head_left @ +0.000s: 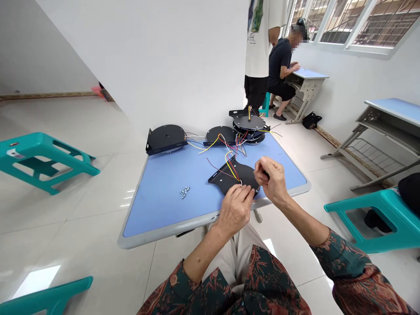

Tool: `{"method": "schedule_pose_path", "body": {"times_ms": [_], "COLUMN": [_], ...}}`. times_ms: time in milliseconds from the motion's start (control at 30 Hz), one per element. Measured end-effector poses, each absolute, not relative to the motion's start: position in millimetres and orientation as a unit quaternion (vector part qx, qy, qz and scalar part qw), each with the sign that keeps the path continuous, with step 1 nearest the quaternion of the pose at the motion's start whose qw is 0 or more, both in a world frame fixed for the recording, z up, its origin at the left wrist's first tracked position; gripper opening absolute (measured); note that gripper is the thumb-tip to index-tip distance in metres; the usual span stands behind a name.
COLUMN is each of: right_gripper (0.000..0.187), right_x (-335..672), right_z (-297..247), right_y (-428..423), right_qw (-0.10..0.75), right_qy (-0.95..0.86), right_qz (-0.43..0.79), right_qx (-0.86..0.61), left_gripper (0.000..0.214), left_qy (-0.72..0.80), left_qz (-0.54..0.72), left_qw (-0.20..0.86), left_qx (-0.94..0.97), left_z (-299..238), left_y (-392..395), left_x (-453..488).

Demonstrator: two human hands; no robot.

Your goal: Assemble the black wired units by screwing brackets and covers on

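Observation:
My left hand point(234, 210) grips the near edge of a black metal plate point(241, 175), its fingertips next to a bundle of yellow and red wires point(232, 168) that lies across the plate. My right hand point(271, 181) is raised just beyond the plate's right side, with its fingers pinched on a small dark part point(265, 174). My fingers hide most of that part. A small heap of silver screws point(184, 191) lies on the blue tabletop to the left of my hands.
Several black round units point(166, 139) with trailing wires sit along the far edge of the blue table point(183, 210), one stack point(249, 124) among them. Teal stools point(42, 159) stand on both sides. A co-worker point(280, 65) sits at a far desk beside a standing person point(259, 43).

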State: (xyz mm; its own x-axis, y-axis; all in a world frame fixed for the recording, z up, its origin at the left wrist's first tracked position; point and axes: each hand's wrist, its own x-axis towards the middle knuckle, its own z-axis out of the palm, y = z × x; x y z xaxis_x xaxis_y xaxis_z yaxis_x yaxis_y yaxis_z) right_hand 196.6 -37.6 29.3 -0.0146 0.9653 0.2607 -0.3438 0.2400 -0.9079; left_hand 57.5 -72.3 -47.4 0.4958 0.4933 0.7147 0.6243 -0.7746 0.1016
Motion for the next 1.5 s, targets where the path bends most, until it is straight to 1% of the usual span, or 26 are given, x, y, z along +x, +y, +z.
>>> {"method": "schedule_pose_path", "body": {"times_ms": [100,233,367,433,600,733,800,900,1033,1100,1233,1333,1400,1500], "right_gripper": [0.043,0.045,0.045,0.045,0.046,0.043,0.038,0.027,0.014,0.011,0.011,0.011,0.007,0.018], "right_x": [192,190,189,187,189,209,221,233,232,227,218,217,221,230], "right_z": [30,29,27,27,30,41,45,48,46,45,44,43,44,49], "right_y": [-36,-37,-40,-39,-41,-49,-54,-58,-58,-58,-58,-59,-58,-56], "right_qw": [0.607,0.606,0.609,0.609,0.586,0.545,0.515,0.484,0.479,0.468,0.422,0.396,0.392,0.384], "right_qy": [-0.5,-0.51,-0.51,-0.509,-0.539,-0.633,-0.678,-0.723,-0.749,-0.756,-0.762,-0.764,-0.765,-0.782], "right_qz": [0.526,0.514,0.505,0.506,0.494,0.426,0.389,0.301,0.156,0.102,0.022,0.001,0.014,0.058], "right_qx": [-0.324,-0.33,-0.338,-0.339,-0.349,-0.348,-0.352,-0.391,-0.431,-0.445,-0.491,-0.509,-0.511,-0.487], "left_gripper": [0.018,0.019,0.011,0.011,0.012,0.01,0.01,0.013,0.013,0.013,0.013,0.014,0.014,0.014], "left_qy": [-0.357,-0.383,-0.383,-0.404,-0.451,-0.436,-0.428,-0.427,-0.432,-0.432,-0.42,-0.409,-0.404,-0.405], "left_qz": [-0.413,-0.446,-0.411,-0.392,-0.375,-0.395,-0.405,-0.398,-0.373,-0.366,-0.356,-0.354,-0.348,-0.335], "left_qw": [0.002,-0.102,-0.162,-0.178,-0.178,-0.185,-0.183,-0.171,-0.173,-0.183,-0.194,-0.196,-0.186,-0.158], "left_qx": [-0.838,-0.802,-0.811,-0.807,-0.79,-0.788,-0.787,-0.794,-0.802,-0.804,-0.812,-0.818,-0.826,-0.836], "left_z": [-38,-30,-29,-28,-27,-30,-32,-34,-32,-31,-28,-28,-29,-30], "left_y": [-70,-57,-42,-38,-40,-41,-42,-42,-43,-42,-40,-39,-39,-39], "left_x": [60,65,71,73,77,76,75,74,74,74,73,73,73,75]}}
